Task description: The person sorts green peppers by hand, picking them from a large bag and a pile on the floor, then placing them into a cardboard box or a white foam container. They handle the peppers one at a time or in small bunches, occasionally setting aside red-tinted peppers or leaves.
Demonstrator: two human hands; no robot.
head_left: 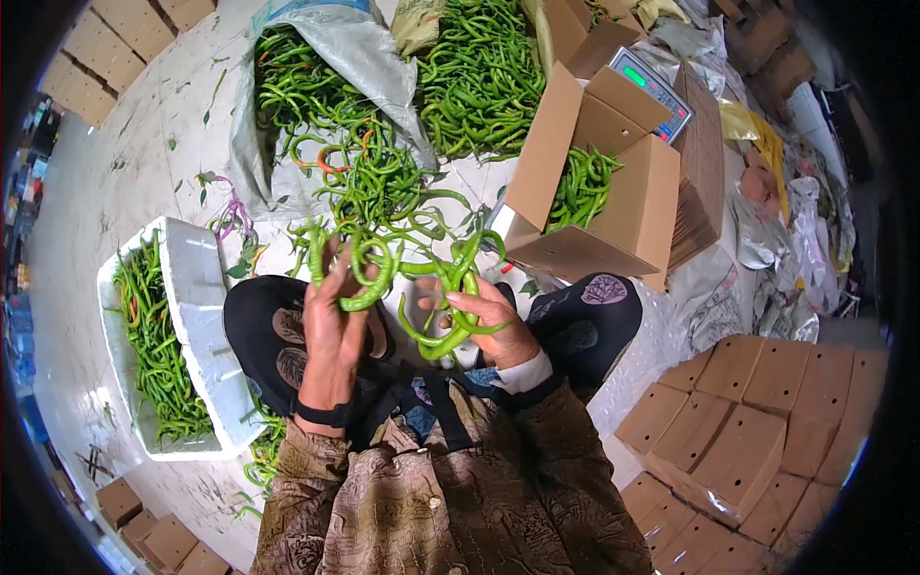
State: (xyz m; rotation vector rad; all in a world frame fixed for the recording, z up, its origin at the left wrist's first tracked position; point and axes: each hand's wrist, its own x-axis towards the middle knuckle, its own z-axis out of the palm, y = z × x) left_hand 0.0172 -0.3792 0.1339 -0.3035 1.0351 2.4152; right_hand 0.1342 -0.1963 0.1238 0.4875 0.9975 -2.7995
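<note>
Curled green chili peppers [381,278] are in my left hand [326,326], its fingers bent around them and partly hidden. My right hand [498,331] grips a bunch of long green chili peppers [450,331] in front of my lap; the tips hang below the fingers. Just beyond both hands lies a loose heap of chili peppers [379,182], mostly green with a few orange-red ones, spilling from a white woven sack [369,57]. To the right of the heap stands an open cardboard box [541,144] with green peppers [582,187] inside.
A white foam box [206,321] of peppers sits at my left. Behind the heap is a larger pepper pile [479,81]. A scale [652,96] with a lit display stands beyond the cardboard box. Stacked cartons [738,450] fill the lower right; plastic bags [800,240] lie along the right.
</note>
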